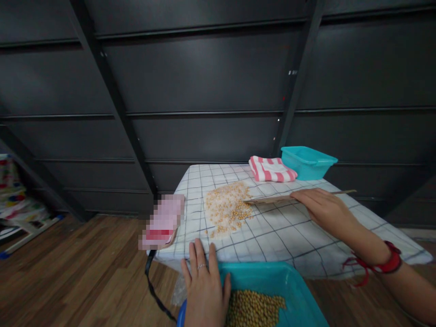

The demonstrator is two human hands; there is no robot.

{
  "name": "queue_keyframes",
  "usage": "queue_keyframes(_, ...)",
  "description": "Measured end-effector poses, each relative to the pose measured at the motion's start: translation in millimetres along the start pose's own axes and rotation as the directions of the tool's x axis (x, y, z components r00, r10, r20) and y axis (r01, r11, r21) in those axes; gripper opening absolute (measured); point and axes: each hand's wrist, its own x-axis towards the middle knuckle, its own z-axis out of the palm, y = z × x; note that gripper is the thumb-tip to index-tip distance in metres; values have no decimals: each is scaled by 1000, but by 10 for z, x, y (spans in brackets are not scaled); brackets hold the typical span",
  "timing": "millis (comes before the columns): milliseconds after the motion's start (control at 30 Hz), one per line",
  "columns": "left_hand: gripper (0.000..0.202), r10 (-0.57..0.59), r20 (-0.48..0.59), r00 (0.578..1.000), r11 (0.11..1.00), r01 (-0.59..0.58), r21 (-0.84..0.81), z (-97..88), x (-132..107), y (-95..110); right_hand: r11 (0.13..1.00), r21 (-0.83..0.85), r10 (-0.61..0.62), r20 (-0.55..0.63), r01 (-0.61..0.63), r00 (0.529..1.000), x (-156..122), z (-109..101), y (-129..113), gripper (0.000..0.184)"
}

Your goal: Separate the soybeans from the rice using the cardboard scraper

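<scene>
My right hand (323,209) is closed on a thin, flat brown piece, perhaps cardboard (270,200), seen nearly edge-on. Its left end touches the right side of a spread pile of white grains mixed with yellow beans (226,206). The pile lies on a checked white tablecloth (272,236). My left hand (206,281) has its fingers stretched out over the left rim of a turquoise tub (299,286) at the table's front edge. Yellowish-green beans (255,309) lie in this tub, partly cut off by the picture's bottom edge.
A folded pink-and-white striped towel (272,169) and a second turquoise tub (308,161) stand at the back right of the table. A pink phone (165,220) with a black strap lies at the left edge. Behind rises a dark panelled wall (204,72); wooden floor (91,263) shows at left.
</scene>
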Motion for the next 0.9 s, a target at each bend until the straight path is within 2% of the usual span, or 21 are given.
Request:
queue_keyframes(167,47,7,-1,1000,1000,-7,-2,-16,-17,12,996,-71,48,-39,-50,998,-12,-56,63,38)
queue_keyframes(400,41,6,-17,1000,1000,-7,-16,-83,-17,31,999,-49,14,6,-14,1000,77,1,-45,39)
queue_keyframes(700,42,-8,27,1000,1000,9,-13,-152,-2,37,1000,-1,-8,26,8,1000,78,-279,-203,43)
queue_keyframes(900,45,9,94,996,1000,-8,-6,-137,27,-18,998,-49,-39,0,39,999,118,-344,-253,40)
